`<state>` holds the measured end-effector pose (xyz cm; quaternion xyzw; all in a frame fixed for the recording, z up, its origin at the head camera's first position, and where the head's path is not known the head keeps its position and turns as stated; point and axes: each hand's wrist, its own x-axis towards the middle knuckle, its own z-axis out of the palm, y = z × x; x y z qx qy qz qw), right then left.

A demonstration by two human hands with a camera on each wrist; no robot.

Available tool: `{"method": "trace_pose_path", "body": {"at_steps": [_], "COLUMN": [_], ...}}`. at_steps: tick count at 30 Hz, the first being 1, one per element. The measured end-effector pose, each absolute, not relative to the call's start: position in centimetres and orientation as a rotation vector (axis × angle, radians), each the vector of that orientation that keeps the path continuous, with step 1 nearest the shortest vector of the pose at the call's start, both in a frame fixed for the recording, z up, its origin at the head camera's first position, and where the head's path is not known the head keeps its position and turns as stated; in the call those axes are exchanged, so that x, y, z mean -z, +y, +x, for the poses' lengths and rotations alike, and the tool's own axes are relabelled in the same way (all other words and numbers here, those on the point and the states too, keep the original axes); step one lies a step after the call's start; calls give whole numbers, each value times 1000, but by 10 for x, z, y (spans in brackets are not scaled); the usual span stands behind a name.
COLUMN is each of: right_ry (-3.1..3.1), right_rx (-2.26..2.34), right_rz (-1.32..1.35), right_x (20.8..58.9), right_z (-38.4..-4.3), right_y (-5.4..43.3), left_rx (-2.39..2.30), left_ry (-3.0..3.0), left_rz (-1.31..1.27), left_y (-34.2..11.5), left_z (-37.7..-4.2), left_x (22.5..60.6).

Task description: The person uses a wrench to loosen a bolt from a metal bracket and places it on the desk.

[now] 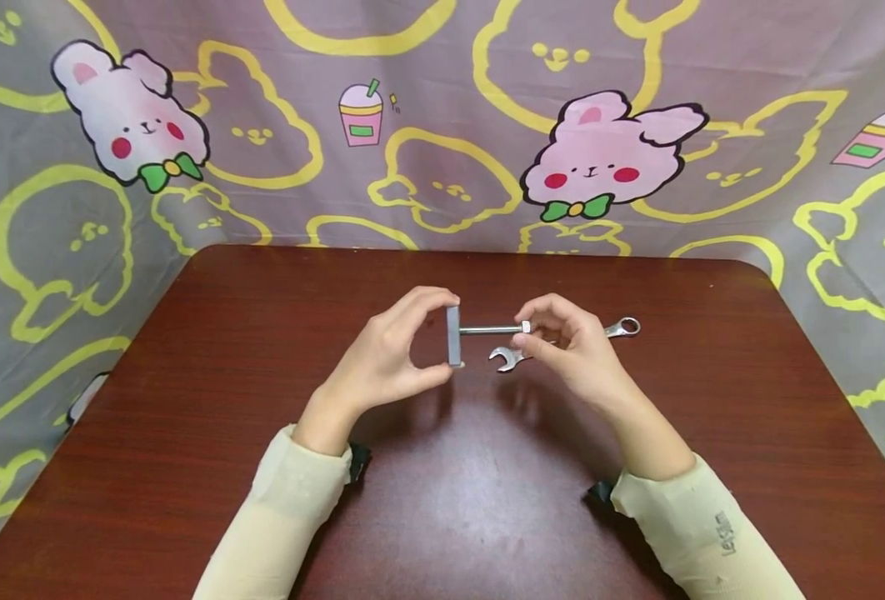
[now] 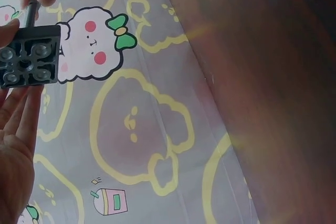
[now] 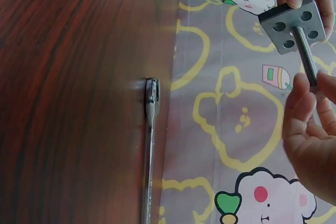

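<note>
My left hand (image 1: 386, 354) grips a square grey plate (image 1: 453, 336) by its edges, thumb below and fingers above. Four round holes show on one face of the plate (image 3: 294, 24) in the right wrist view; its ribbed back (image 2: 29, 59) faces the left wrist camera. A threaded bolt (image 1: 491, 330) runs from the plate's middle, level, toward my right hand (image 1: 573, 342). The right thumb and fingers pinch the bolt's head (image 1: 526, 327). Both hands hold these parts above the table.
A combination wrench (image 1: 622, 327) lies on the dark wooden table (image 1: 472, 517) behind my right hand, its open end (image 1: 504, 359) showing left of the fingers. A patterned cloth (image 1: 442, 108) with cartoon animals hangs around the back and sides.
</note>
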<state>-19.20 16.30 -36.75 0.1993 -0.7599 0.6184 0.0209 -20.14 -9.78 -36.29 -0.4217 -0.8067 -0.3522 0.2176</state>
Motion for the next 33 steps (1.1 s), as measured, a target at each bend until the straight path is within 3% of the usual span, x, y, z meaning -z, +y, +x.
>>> {"method": "trace_pose_path", "body": {"at_steps": [23,33], "right_ry": [-2616,-2450], "right_rx": [-1797,-1812], "right_rz": [636,703], "right_x": [370,373], "right_z": [-198,-197], "right_y": [175,172], "left_rx": [800,832], "left_ry": [-2182,-2197], "left_rz": [-1258,-1239], "left_y": [-96,-94], "left_z": [-197,-198], "left_x": [359,362]}}
